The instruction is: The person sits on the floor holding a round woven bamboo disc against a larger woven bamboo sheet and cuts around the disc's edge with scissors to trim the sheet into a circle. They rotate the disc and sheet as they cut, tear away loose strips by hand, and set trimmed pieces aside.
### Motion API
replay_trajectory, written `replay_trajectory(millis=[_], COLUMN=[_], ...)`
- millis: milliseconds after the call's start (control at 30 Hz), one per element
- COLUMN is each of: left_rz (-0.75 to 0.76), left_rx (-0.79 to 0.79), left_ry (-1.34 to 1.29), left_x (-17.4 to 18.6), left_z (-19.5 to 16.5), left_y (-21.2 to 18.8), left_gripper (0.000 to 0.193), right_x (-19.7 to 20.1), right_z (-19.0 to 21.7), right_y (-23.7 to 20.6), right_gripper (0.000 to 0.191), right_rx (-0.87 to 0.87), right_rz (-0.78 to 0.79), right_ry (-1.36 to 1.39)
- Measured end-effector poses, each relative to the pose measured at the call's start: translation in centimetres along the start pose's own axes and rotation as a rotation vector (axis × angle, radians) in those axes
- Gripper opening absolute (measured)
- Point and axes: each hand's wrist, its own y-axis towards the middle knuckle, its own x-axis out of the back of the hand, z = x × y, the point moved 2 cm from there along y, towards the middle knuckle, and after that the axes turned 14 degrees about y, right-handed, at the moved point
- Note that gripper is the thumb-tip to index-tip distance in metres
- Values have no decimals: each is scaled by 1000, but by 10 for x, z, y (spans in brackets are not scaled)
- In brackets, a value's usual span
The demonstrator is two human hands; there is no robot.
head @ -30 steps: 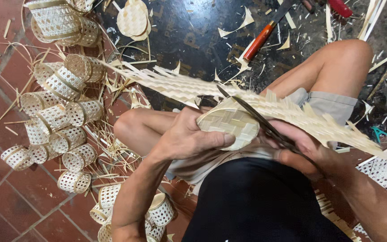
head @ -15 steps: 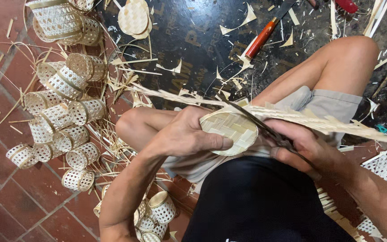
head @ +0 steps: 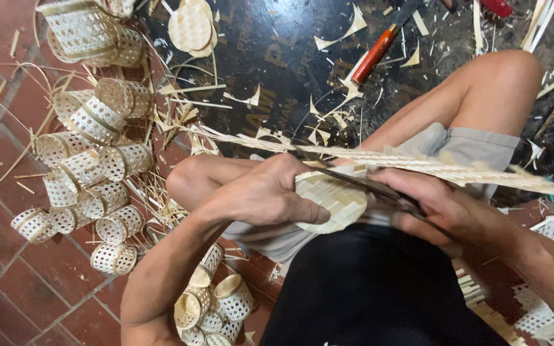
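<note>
Head view, left hand [head: 261, 195] gripping woven disc [head: 335, 202]

Our left hand [head: 261, 195] curls palm-down, thumb stretched rightward. Our right hand [head: 440, 208] is clenched, both forearms angling in from below.

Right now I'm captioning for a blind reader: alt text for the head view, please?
Seated person's left hand holds a round pale woven bamboo mat while the right hand works dark scissors along its edge; small woven bamboo baskets lie on the red tile floor.
</note>
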Motion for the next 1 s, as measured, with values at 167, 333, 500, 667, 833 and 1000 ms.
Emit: replay_trajectory(millis=[167,333,500,667,833,1000], left_rz=[33,92,106,-77,-313,-219], left_rx=[-46,102,27,50,24,40], left_ry=[44,58,57,-185,-389,-331], left_x=[4,4,5,21,37,24], left_z=[-10,-13,-3,28,51,31], left_y=[0,2,2,-12,-11,16], left_gripper=[42,62,32,22,32,28], right_x=[11,22,35,68,68,3], right_z=[-9,-14,-37,-68,-57,-25], right_y=[6,8,9,-8,-33,-2], right_gripper=[50,45,61,77,48,31], right_rx=[-25,225,124,-264,-155,137], right_rz=[99,173,202,234,219,-449], right_ry=[-222,-202,-356,-456,-245,155])
